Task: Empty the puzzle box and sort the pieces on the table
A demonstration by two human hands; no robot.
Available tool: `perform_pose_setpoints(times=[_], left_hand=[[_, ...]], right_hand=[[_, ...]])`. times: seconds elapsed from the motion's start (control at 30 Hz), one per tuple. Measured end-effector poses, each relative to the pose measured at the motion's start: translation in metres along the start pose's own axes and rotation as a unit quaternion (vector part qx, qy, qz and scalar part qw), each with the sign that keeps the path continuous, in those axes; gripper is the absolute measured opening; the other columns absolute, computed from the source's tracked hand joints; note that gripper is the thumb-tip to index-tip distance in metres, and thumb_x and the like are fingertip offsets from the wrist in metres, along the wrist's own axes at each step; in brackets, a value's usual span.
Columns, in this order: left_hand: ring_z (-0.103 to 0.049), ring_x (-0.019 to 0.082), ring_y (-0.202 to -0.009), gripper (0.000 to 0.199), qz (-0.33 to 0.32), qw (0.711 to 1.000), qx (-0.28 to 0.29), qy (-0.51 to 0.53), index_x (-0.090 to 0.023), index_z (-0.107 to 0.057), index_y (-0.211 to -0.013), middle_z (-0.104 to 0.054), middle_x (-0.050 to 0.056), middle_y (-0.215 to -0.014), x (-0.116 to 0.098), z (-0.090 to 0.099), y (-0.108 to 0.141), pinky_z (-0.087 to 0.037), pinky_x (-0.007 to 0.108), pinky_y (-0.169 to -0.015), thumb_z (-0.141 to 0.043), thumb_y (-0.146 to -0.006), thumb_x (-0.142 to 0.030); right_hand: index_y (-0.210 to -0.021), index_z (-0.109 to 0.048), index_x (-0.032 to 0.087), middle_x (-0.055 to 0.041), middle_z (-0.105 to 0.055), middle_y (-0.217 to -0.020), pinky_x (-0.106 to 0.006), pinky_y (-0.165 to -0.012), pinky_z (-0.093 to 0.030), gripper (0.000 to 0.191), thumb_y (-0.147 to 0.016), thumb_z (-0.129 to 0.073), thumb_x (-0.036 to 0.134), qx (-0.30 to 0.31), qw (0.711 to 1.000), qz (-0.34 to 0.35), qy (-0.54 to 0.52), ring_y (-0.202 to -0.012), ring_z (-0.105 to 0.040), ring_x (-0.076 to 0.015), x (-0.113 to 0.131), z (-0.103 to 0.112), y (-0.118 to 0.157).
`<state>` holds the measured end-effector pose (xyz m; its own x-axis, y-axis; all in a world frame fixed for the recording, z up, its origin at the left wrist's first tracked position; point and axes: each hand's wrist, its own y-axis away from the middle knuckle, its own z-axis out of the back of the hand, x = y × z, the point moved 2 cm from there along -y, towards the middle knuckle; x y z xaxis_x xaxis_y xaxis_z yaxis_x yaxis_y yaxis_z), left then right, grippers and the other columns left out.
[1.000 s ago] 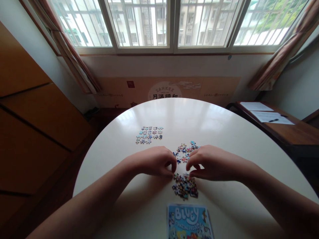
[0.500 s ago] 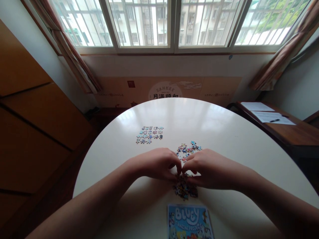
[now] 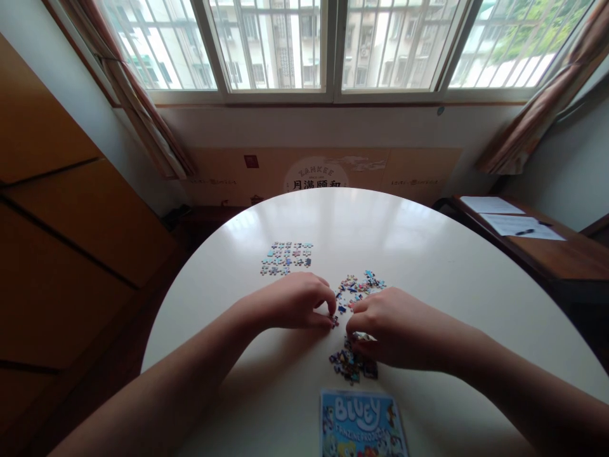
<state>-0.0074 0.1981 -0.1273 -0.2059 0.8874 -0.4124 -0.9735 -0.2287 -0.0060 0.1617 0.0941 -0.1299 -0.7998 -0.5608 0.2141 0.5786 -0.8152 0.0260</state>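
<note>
My left hand (image 3: 304, 301) pinches a small, dark pinkish jigsaw piece (image 3: 335, 322) between thumb and fingertips, just left of the loose pieces. Over the upper edge of a heap of jigsaw pieces (image 3: 351, 365) is my right hand (image 3: 387, 324), its fingers and thumb curled together. What its fingertips grip is hidden among the heap. Beyond both hands lies a second scatter of jigsaw pieces (image 3: 359, 285), with blue, white and orange parts. Farther left, several jigsaw pieces (image 3: 285, 254) are laid out in spaced rows.
A blue Bluey picture sheet or box (image 3: 361, 422) lies at the near side of the round white table (image 3: 204, 279). To the right, papers (image 3: 518, 225) and a pen rest on a brown desk (image 3: 580, 257). A barred window (image 3: 333, 95) is behind.
My left hand has moved away from my right, up and to the left, with a jigsaw piece in its fingertips. The right hand has shifted slightly and stays at the near heap.
</note>
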Motion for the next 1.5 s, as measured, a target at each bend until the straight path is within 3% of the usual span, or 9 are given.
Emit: perform_pose_setpoints(times=[0.17,0.33,0.47,0.7,0.97,1.27,1.5], left_hand=[[-0.056,0.012,-0.065,0.010,-0.007,1.000,-0.007,-0.004,-0.023,-0.076,-0.086,-0.062,-0.002,-0.071,-0.003,-0.001,-0.001,-0.039,0.023,-0.060,-0.076,-0.077,-0.019],[-0.057,0.011,-0.064,0.013,-0.016,0.999,-0.029,-0.013,-0.024,-0.075,-0.091,-0.065,-0.002,-0.076,-0.002,-0.006,-0.001,-0.040,0.023,-0.059,-0.075,-0.079,-0.019],[-0.056,0.011,-0.064,0.012,-0.018,0.999,-0.041,-0.015,-0.024,-0.075,-0.094,-0.065,-0.002,-0.077,0.004,-0.010,-0.001,-0.040,0.023,-0.060,-0.075,-0.082,-0.025],[-0.052,0.010,-0.062,0.006,-0.025,0.999,-0.044,-0.004,-0.023,-0.075,-0.088,-0.059,-0.003,-0.070,0.002,-0.004,0.000,-0.040,0.023,-0.059,-0.074,-0.083,-0.027],[-0.052,0.010,-0.063,0.004,-0.007,0.998,-0.060,-0.017,-0.023,-0.075,-0.085,-0.059,-0.003,-0.071,0.011,0.001,0.003,-0.038,0.023,-0.059,-0.074,-0.083,-0.026],[-0.052,0.010,-0.062,0.003,0.015,0.998,-0.062,-0.019,-0.022,-0.074,-0.085,-0.059,-0.003,-0.070,0.014,0.008,0.006,-0.037,0.023,-0.059,-0.074,-0.083,-0.025],[-0.052,0.010,-0.063,0.005,0.007,0.999,-0.048,-0.003,-0.021,-0.074,-0.086,-0.058,-0.002,-0.070,0.011,0.007,0.005,-0.037,0.023,-0.060,-0.073,-0.083,-0.025]], right_hand=[[-0.079,-0.069,0.019,0.0005,-0.064,-0.075,-0.024,-0.058,-0.021,0.013,-0.086,-0.060,0.025,-0.011,1.000,0.003,-0.002,-0.060,-0.046,-0.0064,-0.002,0.007,0.005],[-0.090,-0.073,0.022,-0.0005,-0.065,-0.077,-0.023,-0.060,-0.024,0.015,-0.090,-0.060,0.029,-0.041,0.999,-0.035,-0.003,-0.064,-0.051,-0.0073,-0.023,0.020,0.010],[-0.093,-0.074,0.022,-0.0013,-0.066,-0.079,-0.023,-0.059,-0.025,0.015,-0.089,-0.061,0.027,-0.040,0.998,-0.056,0.005,-0.062,-0.051,-0.0074,-0.036,0.017,0.008],[-0.099,-0.075,0.027,0.0014,-0.069,-0.084,-0.021,-0.066,-0.034,0.015,-0.087,-0.066,0.029,-0.008,0.997,0.008,-0.074,-0.070,-0.057,-0.0072,-0.020,0.013,0.009],[-0.094,-0.077,0.027,0.0011,-0.067,-0.079,-0.023,-0.067,-0.035,0.018,-0.083,-0.063,0.022,0.019,0.994,0.018,-0.105,-0.069,-0.057,-0.0077,-0.015,0.003,0.005],[-0.092,-0.071,0.023,0.0040,-0.066,-0.082,-0.020,-0.068,-0.035,0.011,-0.081,-0.067,0.021,0.037,0.989,0.003,-0.144,-0.074,-0.054,-0.0067,-0.016,0.000,0.001],[-0.085,-0.068,0.016,0.0013,-0.062,-0.084,-0.019,-0.072,-0.042,0.006,-0.081,-0.069,0.020,0.065,0.960,0.073,-0.261,-0.077,-0.054,-0.0061,-0.017,0.001,0.002]])
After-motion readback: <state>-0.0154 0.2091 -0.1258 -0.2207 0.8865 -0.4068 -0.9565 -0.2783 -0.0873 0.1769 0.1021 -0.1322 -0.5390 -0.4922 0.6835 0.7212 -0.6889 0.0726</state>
